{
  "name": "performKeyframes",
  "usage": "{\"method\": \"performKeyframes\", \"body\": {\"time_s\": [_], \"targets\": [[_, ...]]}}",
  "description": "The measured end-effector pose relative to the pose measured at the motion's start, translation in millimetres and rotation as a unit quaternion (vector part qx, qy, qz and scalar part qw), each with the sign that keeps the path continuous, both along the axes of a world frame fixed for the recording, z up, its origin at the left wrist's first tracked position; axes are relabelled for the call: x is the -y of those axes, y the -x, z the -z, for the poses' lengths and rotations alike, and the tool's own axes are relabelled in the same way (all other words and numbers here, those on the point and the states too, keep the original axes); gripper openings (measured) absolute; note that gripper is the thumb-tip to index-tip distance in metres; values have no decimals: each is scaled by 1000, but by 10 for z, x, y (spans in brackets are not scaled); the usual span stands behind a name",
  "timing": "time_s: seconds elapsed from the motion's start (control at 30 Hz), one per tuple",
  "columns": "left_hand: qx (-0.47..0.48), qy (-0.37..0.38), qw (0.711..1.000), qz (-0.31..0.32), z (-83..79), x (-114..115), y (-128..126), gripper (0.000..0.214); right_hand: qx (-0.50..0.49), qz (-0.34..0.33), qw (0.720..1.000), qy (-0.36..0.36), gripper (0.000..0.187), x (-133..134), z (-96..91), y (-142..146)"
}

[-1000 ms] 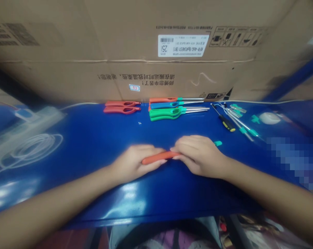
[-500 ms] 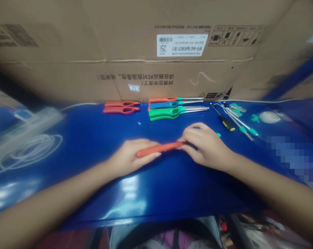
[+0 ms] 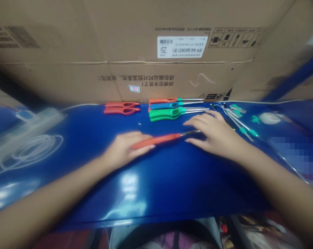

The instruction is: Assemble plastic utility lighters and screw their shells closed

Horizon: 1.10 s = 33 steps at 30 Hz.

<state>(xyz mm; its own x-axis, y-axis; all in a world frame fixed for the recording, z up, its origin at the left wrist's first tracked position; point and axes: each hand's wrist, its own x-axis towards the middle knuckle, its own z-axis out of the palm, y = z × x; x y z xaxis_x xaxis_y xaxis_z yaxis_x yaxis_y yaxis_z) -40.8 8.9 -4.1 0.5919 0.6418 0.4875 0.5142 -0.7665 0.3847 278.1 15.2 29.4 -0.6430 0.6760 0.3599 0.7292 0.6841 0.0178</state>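
our left grip point(image 3: 126, 144), angled inward, is wrapped around the orange handle point(image 3: 160, 139) over the worktop point(image 3: 161, 186); our right grip point(image 3: 213, 133) spreads wide, palm down, at its metal rod point(image 3: 189, 132), contact unclear to us.

The right hand point(image 3: 213, 131) is being drawn off the orange handle point(image 3: 159, 139), its fingers being parted, and a metal rod point(image 3: 190, 132) is being exposed. The handle is being shifted leftward and forward; the screwdriver point(image 3: 233, 129) is being mostly covered.
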Motion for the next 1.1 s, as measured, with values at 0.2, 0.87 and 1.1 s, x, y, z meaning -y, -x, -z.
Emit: {"method": "performKeyframes", "body": {"time_s": [0.2,0.87,1.1], "targets": [[26,34,998,-51,-2,-31,28,24,79,74,993,-47,36,-111,7,-177],[20,16,1000,-2,-33,31,-28,22,53,-67,996,-31,18,-91,66,-80],[-2,34,999,34,-14,71,-74,23,-22,-144,989,-22,23,36,180,147]]}}
